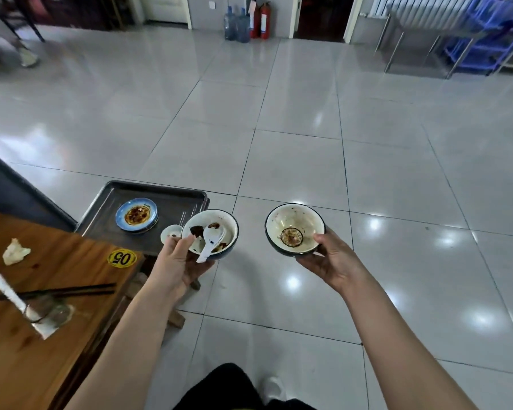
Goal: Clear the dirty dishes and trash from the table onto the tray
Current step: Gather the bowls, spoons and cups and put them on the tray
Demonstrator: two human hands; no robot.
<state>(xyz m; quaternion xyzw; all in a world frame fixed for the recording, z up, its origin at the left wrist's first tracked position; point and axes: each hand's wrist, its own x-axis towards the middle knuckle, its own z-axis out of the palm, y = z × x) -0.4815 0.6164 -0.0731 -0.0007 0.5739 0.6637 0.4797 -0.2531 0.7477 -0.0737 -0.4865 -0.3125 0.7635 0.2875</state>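
Head view.

Held over the tiled floor (308,128), just right of the table's corner: two dirty bowls, one per hand, well apart from each other.

Left bowl (222,221): white inside, dark outside, smeared with brown sauce, a few dark food scraps at the bottom. White spoon (212,238) lying in it, handle out over the near rim. Gripped at the near rim by left hand (176,263), thumb over the edge. Second small spoon (171,231) just beside the fingers; whether pinched by them, cannot tell.

Right bowl (293,223): same kind, speckled walls, round brown residue at the bottom, nothing else in it. Cupped from below and the side by right hand (330,258), thumb on the rim.

Dark tray (178,202) beyond the table's end, behind the left bowl. On it: blue plate (137,216) with orange-brown sauce, seemingly stacked on another.

Wooden table (27,350), yellow "05" sticker (122,258). On it: crumpled napkin (15,251), black chopsticks (71,291), white paper wrapper (3,287).
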